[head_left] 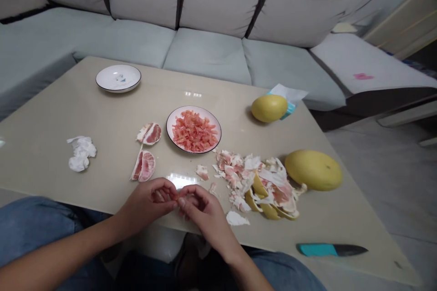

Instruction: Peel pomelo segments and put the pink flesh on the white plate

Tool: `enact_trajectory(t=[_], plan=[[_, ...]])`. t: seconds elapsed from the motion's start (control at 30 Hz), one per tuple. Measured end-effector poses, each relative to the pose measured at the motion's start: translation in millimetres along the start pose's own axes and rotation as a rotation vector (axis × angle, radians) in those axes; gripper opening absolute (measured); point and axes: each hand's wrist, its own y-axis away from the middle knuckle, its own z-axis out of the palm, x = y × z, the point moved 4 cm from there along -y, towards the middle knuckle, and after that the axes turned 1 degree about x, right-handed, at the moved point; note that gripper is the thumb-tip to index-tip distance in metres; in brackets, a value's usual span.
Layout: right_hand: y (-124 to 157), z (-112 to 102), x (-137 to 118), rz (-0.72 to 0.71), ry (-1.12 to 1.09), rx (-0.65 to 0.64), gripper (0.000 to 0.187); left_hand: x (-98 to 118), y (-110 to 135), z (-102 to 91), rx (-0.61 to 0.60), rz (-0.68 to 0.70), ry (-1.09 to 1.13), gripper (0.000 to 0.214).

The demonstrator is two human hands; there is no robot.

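Near the table's front edge my left hand [152,202] and my right hand [204,213] meet at the fingertips, both closed in a pinch. Whatever is between them is too small and hidden to make out. Just beyond my left hand lies a pink pomelo segment piece [147,166], with another pomelo piece [152,134] behind it. A white plate [170,134] with a dark rim holds a heap of peeled pink pomelo flesh [194,132]. To the right of my right hand is a pile of membranes and yellow peel [261,184].
Two whole yellow pomelos [313,169] [269,108] are on the right, the farther beside a tissue pack [288,109]. A knife [331,249] with a turquoise handle lies at front right. Crumpled tissue [82,152] and another plate [118,78] are left. A sofa [208,54] stands behind.
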Motion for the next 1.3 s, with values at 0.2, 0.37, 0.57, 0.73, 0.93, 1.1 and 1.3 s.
enact_trajectory(t=[0.2, 0.37, 0.57, 0.73, 0.93, 1.1, 1.3], plan=[[0, -1, 2, 0.016, -0.022, 0.002, 0.027, -3, 0, 2.1, -0.049, -0.047, 0.077, 0.017], [-1, -1, -1, 0.037, -0.083, -0.008, 0.025, -8, -3, 3.0, -0.119, -0.146, 0.216, 0.028], [-3, 0, 2, 0.111, -0.21, -0.038, 0.025, -14, -4, 7.8, -0.262, -0.25, 0.416, 0.027], [-5, 1, 4, 0.128, -0.29, -0.066, 0.022, -18, -4, 8.7, -0.323, -0.324, 0.514, 0.026], [-4, -1, 3, 0.093, -0.317, -0.048, 0.024, -21, -6, 8.7, -0.259, -0.323, 0.638, 0.022], [-5, -2, 5, 0.082, -0.364, 0.002, 0.025, -23, -6, 11.7, -0.182, -0.339, 0.745, 0.02], [-5, 0, 7, 0.036, -0.392, 0.015, 0.025, -21, -4, 16.8, -0.166, -0.323, 0.861, 0.015]])
